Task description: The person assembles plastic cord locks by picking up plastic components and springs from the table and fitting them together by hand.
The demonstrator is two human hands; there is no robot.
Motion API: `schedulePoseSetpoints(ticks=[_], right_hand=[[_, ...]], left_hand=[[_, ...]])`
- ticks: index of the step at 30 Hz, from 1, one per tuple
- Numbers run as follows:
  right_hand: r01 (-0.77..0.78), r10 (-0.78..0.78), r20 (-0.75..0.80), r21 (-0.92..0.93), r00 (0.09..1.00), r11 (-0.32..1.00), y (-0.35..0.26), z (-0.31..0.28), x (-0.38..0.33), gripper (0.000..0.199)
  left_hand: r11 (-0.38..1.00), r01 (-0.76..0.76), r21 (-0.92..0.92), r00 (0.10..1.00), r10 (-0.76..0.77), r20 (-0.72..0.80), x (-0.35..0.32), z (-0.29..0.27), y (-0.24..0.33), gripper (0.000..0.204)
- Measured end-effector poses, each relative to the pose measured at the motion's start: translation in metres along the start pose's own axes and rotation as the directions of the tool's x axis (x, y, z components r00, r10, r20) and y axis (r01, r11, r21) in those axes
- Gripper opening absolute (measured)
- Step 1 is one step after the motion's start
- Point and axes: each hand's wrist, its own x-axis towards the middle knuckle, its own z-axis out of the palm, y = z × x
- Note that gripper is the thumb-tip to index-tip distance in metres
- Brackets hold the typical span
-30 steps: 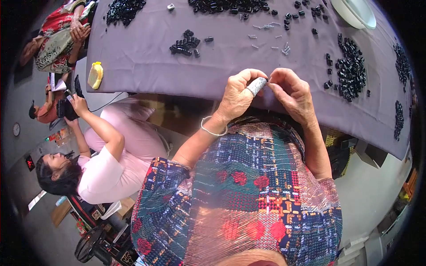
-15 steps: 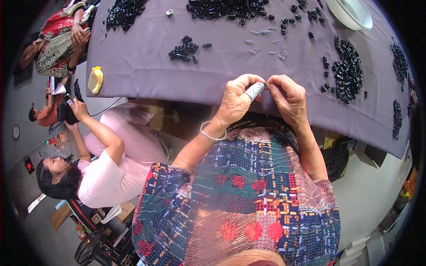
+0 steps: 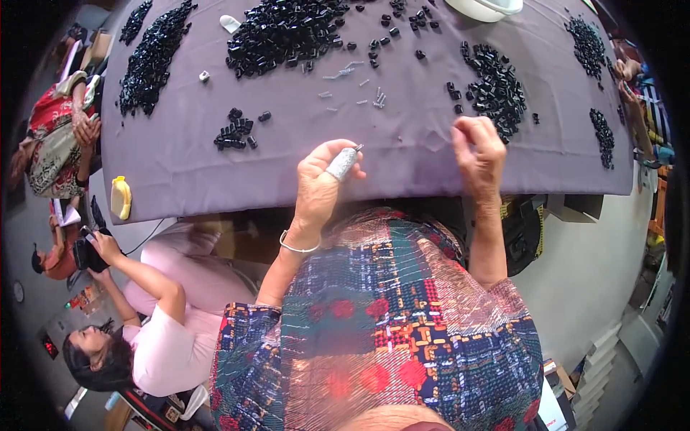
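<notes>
My left hand (image 3: 323, 176) is raised over the near edge of the cloth, its fingers pinching a small dark piece (image 3: 359, 148). A speckled grey finger cover (image 3: 341, 164) wraps one of its digits, and a pale bangle (image 3: 300, 248) circles the wrist. Farther right, my right hand (image 3: 480, 154) is beside the near end of a heap of black pieces (image 3: 496, 90), with its fingers loosely bent and the thumb apart; nothing shows in them. Several small metal springs (image 3: 379, 98) lie beyond my hands, mid-table. A small cluster of black pieces (image 3: 234, 131) sits left of my left hand.
A purple-grey cloth (image 3: 287, 172) covers the table. Larger black heaps (image 3: 284, 36) lie far off, with a white bowl (image 3: 485, 7) at the far edge. A yellow pad (image 3: 121, 197) rests at the left corner. A person in pink (image 3: 176, 345) sits close on my left.
My hands have parted: the left has moved left with the small dark piece, the right toward the right-hand heap. The view has shifted, so the table's things appear farther left.
</notes>
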Motion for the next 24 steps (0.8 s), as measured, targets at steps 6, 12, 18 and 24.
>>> schedulePoseSetpoints(ticks=[6, 12, 18, 24], right_hand=[[-0.043, 0.051, 0.102, -0.082, 0.993, 0.996, 0.016, -0.012, -0.004, 0.013], [0.124, -0.103, 0.094, -0.257, 0.990, 0.958, 0.017, -0.003, 0.000, 0.015], [-0.142, 0.127, 0.070, 0.283, 0.989, 0.949, 0.001, 0.006, -0.006, 0.020], [-0.402, 0.298, 0.275, 0.712, 0.914, 0.575, -0.019, 0.016, -0.009, 0.022]], left_hand=[[1.000, 0.013, 0.026, 1.000, -0.012, -0.013, 0.001, 0.004, 0.000, 0.015], [0.999, 0.020, 0.042, 1.000, -0.019, -0.025, 0.000, 0.006, 0.001, 0.015], [0.999, 0.008, 0.053, 1.000, -0.007, -0.014, 0.000, 0.004, -0.001, 0.016], [0.999, -0.002, 0.046, 1.000, 0.002, -0.005, -0.001, 0.006, 0.001, 0.018]])
